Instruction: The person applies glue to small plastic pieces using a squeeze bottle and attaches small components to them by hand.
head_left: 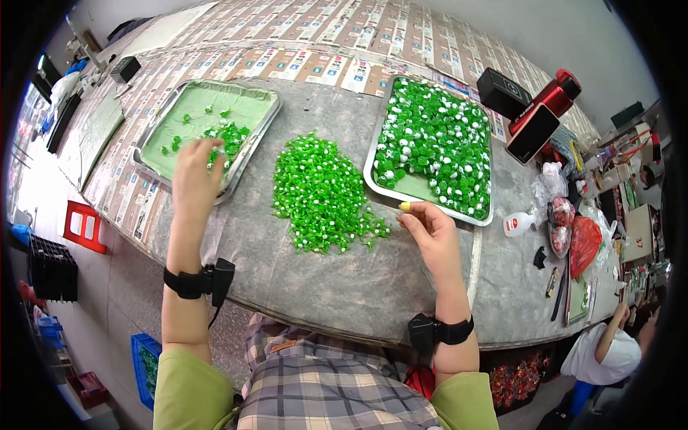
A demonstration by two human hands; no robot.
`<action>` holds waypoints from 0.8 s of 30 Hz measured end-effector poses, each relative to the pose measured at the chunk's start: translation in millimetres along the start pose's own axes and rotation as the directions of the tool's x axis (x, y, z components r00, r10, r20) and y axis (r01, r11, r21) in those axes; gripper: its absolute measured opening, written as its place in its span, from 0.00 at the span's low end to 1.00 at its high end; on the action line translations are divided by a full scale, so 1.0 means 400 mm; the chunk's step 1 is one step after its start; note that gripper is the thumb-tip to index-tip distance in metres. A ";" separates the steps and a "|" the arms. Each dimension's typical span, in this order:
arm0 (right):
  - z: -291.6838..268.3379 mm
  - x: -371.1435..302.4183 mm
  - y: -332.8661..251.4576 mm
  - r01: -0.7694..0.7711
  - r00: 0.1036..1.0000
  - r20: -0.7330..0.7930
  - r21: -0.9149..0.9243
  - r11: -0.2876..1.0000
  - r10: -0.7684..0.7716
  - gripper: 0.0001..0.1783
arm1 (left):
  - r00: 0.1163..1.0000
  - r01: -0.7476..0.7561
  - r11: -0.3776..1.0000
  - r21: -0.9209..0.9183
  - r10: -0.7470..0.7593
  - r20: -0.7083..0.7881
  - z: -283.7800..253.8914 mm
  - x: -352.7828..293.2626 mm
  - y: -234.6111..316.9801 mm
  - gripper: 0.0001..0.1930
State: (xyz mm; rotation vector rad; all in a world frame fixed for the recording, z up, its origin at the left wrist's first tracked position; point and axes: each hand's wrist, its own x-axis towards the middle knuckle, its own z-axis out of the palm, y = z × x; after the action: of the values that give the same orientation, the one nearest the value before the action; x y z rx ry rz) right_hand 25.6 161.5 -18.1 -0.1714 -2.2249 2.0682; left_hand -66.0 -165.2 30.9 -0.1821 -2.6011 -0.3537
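Note:
My left hand (195,175) reaches over the left metal tray (269,115), which has a pale green lining. Its fingers are bent together, with a small green and white plastic piece (213,155) at the tips. More such pieces (233,134) lie loosely around it in the tray. My right hand (434,236) is held above the grey table cover, just off the near edge of the right tray (430,208). Its thumb and index finger come close together, and a yellow covering sits on one fingertip. Anything between them is too small to make out. Between my hands spreads a pile of small green parts with white dots (319,190).
Many green and white round pieces (437,136) fill most of the right tray. Beyond it stand a black box (504,93), a red bottle (555,100) and a phone (532,134). A small white bottle (517,223) and plastic bags lie right. Another person (605,355) sits lower right.

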 end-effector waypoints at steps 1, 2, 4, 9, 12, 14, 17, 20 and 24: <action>0.008 0.001 -0.008 0.036 0.999 0.008 -0.120 0.992 -0.036 0.08 | 1.000 -0.006 1.000 -0.010 0.006 0.009 -0.008 0.015 -0.003 0.10; 0.010 -0.001 -0.004 0.094 0.995 0.042 -0.259 0.961 -0.086 0.08 | 0.995 -0.037 0.999 -0.014 0.035 -0.097 -0.013 0.029 -0.003 0.11; 0.013 -0.003 -0.001 0.158 0.987 0.087 -0.483 0.861 -0.133 0.08 | 0.978 -0.072 0.997 -0.027 0.065 -0.197 -0.011 0.040 0.020 0.12; 0.014 0.001 0.004 0.106 0.994 0.086 -0.543 0.833 -0.070 0.07 | 0.972 0.236 0.446 -0.863 -0.115 0.206 0.042 0.008 0.176 0.09; 0.010 0.002 0.005 0.119 0.989 0.141 -0.600 0.791 -0.042 0.08 | 0.945 0.322 0.268 -0.908 -0.027 0.327 0.066 -0.019 0.272 0.07; 0.001 -0.003 -0.002 0.067 0.990 0.139 -0.542 0.837 0.010 0.08 | 0.909 0.389 0.232 -0.892 0.060 0.412 0.084 -0.040 0.329 0.06; -0.007 -0.010 -0.025 -0.053 0.993 0.103 0.035 0.998 0.049 0.05 | 0.803 0.530 0.173 -0.831 0.213 0.556 0.099 -0.073 0.375 0.08; -0.001 -0.022 -0.056 0.024 0.997 0.067 0.169 0.985 -0.036 0.04 | 0.667 0.665 0.076 -0.743 0.387 0.637 0.118 -0.102 0.397 0.12; -0.012 -0.026 -0.050 0.256 0.966 0.019 0.018 0.967 -0.256 0.05 | 0.601 0.781 -0.122 -0.612 0.416 0.683 0.118 -0.126 0.427 0.13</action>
State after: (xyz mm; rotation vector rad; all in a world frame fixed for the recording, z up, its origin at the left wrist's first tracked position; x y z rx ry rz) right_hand 36.4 163.1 2.1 0.1339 -2.1120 1.9566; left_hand -11.4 8.3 2.6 -0.4207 -2.0991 -3.1656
